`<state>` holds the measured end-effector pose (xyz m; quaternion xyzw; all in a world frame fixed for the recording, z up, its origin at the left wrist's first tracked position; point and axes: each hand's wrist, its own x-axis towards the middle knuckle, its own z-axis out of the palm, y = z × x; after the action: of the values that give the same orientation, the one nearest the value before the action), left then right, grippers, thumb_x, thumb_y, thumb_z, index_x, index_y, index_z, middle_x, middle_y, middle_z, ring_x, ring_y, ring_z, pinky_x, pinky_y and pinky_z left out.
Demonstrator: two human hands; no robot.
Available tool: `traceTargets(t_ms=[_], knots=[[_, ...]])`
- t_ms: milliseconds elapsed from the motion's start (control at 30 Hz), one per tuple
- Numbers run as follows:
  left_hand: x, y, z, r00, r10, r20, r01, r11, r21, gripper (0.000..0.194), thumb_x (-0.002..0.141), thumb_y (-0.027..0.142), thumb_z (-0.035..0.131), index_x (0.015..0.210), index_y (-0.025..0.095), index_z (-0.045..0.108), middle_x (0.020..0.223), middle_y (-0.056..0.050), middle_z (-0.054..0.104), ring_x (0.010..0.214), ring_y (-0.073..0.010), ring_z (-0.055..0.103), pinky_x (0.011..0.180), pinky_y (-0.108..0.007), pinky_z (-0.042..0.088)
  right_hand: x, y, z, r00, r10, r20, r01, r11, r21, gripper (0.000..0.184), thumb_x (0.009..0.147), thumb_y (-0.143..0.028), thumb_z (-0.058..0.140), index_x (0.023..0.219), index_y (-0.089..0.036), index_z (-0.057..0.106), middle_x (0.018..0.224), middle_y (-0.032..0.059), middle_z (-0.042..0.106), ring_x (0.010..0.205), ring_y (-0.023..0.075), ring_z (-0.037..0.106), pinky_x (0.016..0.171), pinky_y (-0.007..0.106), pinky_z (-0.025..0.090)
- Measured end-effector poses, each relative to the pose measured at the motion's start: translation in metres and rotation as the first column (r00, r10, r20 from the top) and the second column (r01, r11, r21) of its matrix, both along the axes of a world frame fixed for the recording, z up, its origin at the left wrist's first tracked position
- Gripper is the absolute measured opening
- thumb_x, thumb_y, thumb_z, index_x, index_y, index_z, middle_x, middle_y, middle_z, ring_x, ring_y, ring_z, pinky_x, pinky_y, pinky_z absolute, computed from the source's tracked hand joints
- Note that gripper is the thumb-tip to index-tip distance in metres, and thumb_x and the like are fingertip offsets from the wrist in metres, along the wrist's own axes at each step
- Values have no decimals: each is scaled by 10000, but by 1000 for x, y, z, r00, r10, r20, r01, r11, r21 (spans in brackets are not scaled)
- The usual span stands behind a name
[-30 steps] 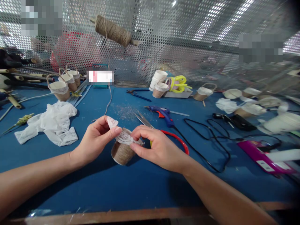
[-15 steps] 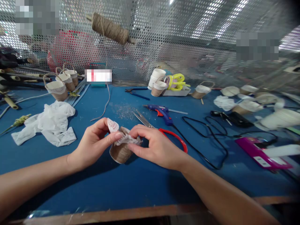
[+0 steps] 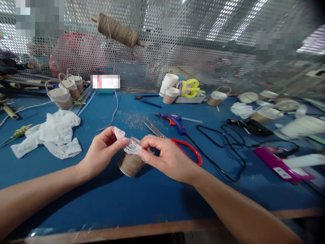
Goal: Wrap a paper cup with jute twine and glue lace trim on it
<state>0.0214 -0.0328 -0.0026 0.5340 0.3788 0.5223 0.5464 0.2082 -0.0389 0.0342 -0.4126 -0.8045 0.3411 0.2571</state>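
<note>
A short strip of white lace (image 3: 132, 147) stretches between my two hands, across the upper side of a small twine-wrapped cup (image 3: 130, 164). My left hand (image 3: 105, 145) pinches the lace between thumb and forefinger, and a loose end sticks up above those fingers. On the other side, my right hand (image 3: 164, 156) has its thumb and fingers closed on the lace at the cup's rim; its fingers hide that part of the cup. The cup is tilted, just above or on the blue table. Red-handled scissors (image 3: 186, 149) lie right behind my right hand.
A blue glue gun (image 3: 175, 122) with a black cord lies beyond the scissors. Crumpled white lace (image 3: 52, 134) is at the left. Finished-looking little baskets (image 3: 61, 96) stand back left. A purple power strip (image 3: 281, 164) is at the right, pliers (image 3: 149, 100) at the back.
The lace between my hands was bunched up and is now flatter and drawn out across the cup's side. Both hands have stayed almost in place.
</note>
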Motion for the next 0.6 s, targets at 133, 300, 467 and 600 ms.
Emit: traceTargets(t_ms=[133,300,467,600], knots=[[-6,-8,5,981,25,-194,45,937,347,151,757,253,672,712,171,553,663,10,580,620,-107,532,621,-228,444,2,1,0,1000,-14,-24,15,999,47,153,849,-237,496,719,-170,542,730,18,558,681,124,511,654,270,432],[-13,-13,10,785,142,-603,482,472,738,157,759,268,675,900,199,658,782,-70,678,724,-190,588,664,-302,431,5,5,-1,995,-55,-78,76,953,294,149,847,-210,491,700,-190,505,734,24,566,715,142,510,692,299,424],[-20,-7,19,667,169,-726,568,514,642,145,766,337,637,667,233,651,536,-23,592,537,-175,517,543,-304,378,7,6,-1,992,-47,-115,94,892,441,126,842,-184,491,718,-205,488,746,23,587,720,151,512,706,326,427],[-21,1,21,863,209,-461,152,762,629,256,673,348,714,857,205,607,812,-63,634,763,-203,561,720,-331,444,5,4,0,990,17,-142,51,886,460,109,835,-172,507,733,-208,497,768,28,595,721,150,527,705,329,442]])
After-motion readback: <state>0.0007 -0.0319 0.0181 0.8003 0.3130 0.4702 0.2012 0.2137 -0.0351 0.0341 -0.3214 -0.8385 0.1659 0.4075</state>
